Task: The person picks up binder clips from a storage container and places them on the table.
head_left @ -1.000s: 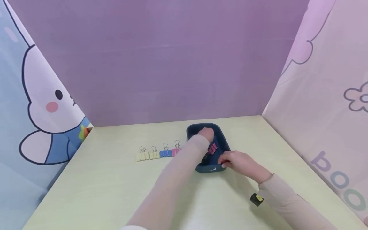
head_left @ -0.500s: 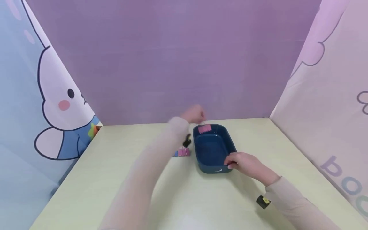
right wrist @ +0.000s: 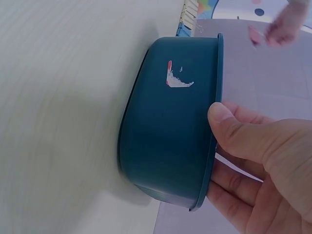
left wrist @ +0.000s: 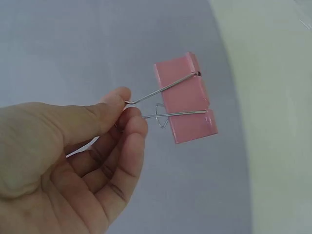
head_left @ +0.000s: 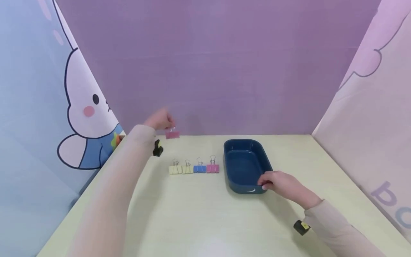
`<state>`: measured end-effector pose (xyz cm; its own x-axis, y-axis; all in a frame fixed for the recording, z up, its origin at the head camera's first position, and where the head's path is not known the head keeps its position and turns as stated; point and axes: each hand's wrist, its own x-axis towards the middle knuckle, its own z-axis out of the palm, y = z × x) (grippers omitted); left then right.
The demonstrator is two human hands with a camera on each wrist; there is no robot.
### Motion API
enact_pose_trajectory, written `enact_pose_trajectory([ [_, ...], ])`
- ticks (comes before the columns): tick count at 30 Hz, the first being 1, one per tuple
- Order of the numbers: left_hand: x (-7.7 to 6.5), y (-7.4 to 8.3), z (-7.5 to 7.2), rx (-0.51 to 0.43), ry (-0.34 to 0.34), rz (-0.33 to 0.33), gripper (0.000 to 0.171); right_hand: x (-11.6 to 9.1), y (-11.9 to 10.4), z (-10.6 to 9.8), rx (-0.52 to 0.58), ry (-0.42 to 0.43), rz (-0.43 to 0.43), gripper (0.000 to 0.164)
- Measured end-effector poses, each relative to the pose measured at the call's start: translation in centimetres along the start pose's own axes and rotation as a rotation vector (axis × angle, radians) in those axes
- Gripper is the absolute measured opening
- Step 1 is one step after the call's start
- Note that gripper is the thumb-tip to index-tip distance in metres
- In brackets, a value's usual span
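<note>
My left hand (head_left: 162,119) is raised over the far left part of the table. Its thumb and fingers pinch a pink binder clip (left wrist: 185,97) by the wire handles, the clip's body pointing away from the palm in the left wrist view. With my right hand (head_left: 282,182) I grip the near right corner of a dark blue plastic bin (head_left: 242,188), thumb outside the rim and fingers inside. Left of the bin stands a row of binder clips: two yellow clips (head_left: 175,170), a blue clip (head_left: 199,169) and a pink clip (head_left: 213,169), handles upward.
A pale yellow table (head_left: 192,217) carries everything. Behind it rises a purple backdrop (head_left: 224,71). Printed cloth walls (head_left: 85,107) close in the left and right sides. A white worn label (right wrist: 178,78) marks the bin's near wall.
My left hand has lifted the pink binder clip out of the bin and carried it left past the row. My right hand keeps its grip on the bin. The head view has shifted.
</note>
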<state>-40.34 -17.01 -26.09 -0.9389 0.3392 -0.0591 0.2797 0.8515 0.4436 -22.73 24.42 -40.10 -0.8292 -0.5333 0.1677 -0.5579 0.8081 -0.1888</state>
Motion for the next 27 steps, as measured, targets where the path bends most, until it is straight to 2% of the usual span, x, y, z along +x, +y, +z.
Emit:
enact_pose_trajectory([
  [5,-0.8,-4.1,1.8,0.052,-0.069,-0.060,0.013,-0.1,0.1,-0.1,-0.003,-0.005,0.003,0.011],
  [11,-1.5,-6.9,4.9,0.045,-0.148,-0.096,0.013,-0.1,0.1,-0.2,-0.003,-0.016,0.005,0.010],
  [17,-1.8,-7.5,6.8,0.077,-0.207,-0.100,0.014,-0.2,0.1,-0.3,-0.011,-0.013,0.006,0.011],
  [20,-1.8,-7.5,7.3,0.099,-0.224,-0.088,0.014,-0.2,0.1,-0.3,-0.008,-0.011,0.003,0.011],
  [27,-1.9,-7.9,8.2,0.068,-0.251,-0.122,0.018,-0.3,0.0,-0.4,-0.004,-0.008,0.000,0.012],
])
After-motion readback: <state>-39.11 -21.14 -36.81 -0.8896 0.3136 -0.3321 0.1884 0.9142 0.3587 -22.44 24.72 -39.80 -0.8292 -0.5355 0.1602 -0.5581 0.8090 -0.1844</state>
